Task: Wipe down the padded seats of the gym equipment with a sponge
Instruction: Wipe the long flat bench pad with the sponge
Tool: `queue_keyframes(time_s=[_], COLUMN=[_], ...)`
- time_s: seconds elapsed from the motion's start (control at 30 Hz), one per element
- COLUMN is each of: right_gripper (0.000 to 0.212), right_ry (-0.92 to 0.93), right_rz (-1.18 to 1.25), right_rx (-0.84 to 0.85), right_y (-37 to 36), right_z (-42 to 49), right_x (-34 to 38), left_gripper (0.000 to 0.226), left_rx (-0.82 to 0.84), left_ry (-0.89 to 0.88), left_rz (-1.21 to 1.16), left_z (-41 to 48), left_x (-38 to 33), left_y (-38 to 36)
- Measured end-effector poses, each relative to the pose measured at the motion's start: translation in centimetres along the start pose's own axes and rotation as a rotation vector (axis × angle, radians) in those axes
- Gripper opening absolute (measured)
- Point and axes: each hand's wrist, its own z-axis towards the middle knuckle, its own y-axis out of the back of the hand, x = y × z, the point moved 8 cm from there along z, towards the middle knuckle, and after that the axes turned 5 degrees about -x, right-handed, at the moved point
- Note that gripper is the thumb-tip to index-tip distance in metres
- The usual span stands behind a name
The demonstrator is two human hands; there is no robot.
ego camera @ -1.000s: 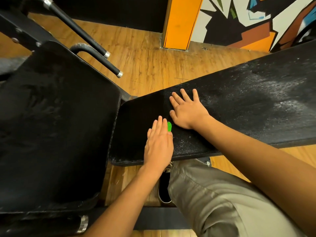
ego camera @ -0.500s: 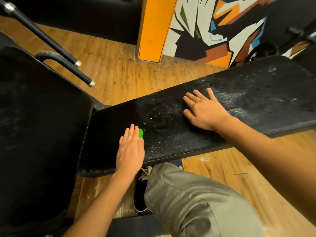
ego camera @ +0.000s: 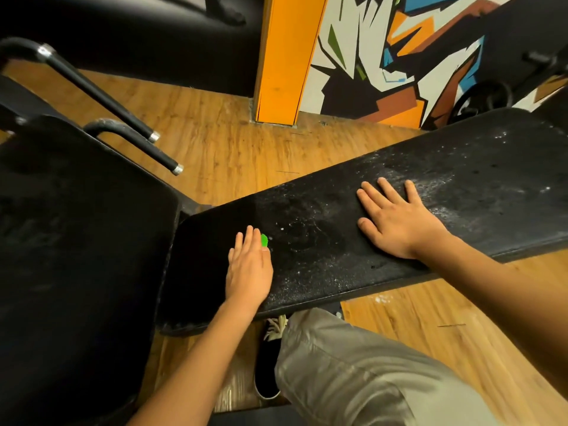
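R hand (ego camera: pixel 399 219) slid further right along long black padded seat (ego camera: pixel 322 265), flat, grasping nothing. L hand (ego camera: pixel 249 269) presses small green sponge (ego camera: pixel 264 240) flat-fingered near seat's left end. Risk: R palm smears white residue (ego camera: pixel 439 187) onto wiped area.

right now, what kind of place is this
Most likely a gym: a long black padded bench dusted with white powder, a second padded seat beside it with black metal handles, and a bright geometric mural on the wall behind.

Green sponge (ego camera: pixel 264 240), white-speckled black bench pad (ego camera: pixel 461 179), orange pillar (ego camera: pixel 282 56), wood-grain floor (ego camera: pixel 230 142), jagged multicoloured mural (ego camera: pixel 399 56).
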Motion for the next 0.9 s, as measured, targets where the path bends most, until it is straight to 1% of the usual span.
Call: queue_keyframes(time_s=[0.17, 0.37, 0.53, 0.73, 0.9], right_gripper=[0.091, 0.09, 0.088, 0.089, 0.091], right_ry=[0.005, 0.007, 0.008, 0.044, 0.056], right_rz=[-0.01, -0.009, -0.011, -0.015, 0.002], right_rx=[-0.001, -0.025, -0.036, -0.07, -0.065], right_y=[-0.3, -0.4, -0.4, 0.0, 0.0], right_z=[0.2, 0.5, 0.5, 0.7, 0.8], right_x=[0.0, 0.0, 0.2, 0.5, 0.7], left_gripper=[0.053, 0.052, 0.053, 0.053, 0.054], left_rx=[0.023, -0.038, -0.021, -0.017, -0.038], left_ry=[0.048, 0.079, 0.083, 0.069, 0.069], left_rz=[0.014, 0.026, 0.023, 0.031, 0.029], left_z=[5.3, 10.5, 13.6, 12.2, 7.6], left_x=[0.5, 0.2, 0.1, 0.4, 0.5], left_y=[-0.3, -0.1, -0.2, -0.4, 0.0])
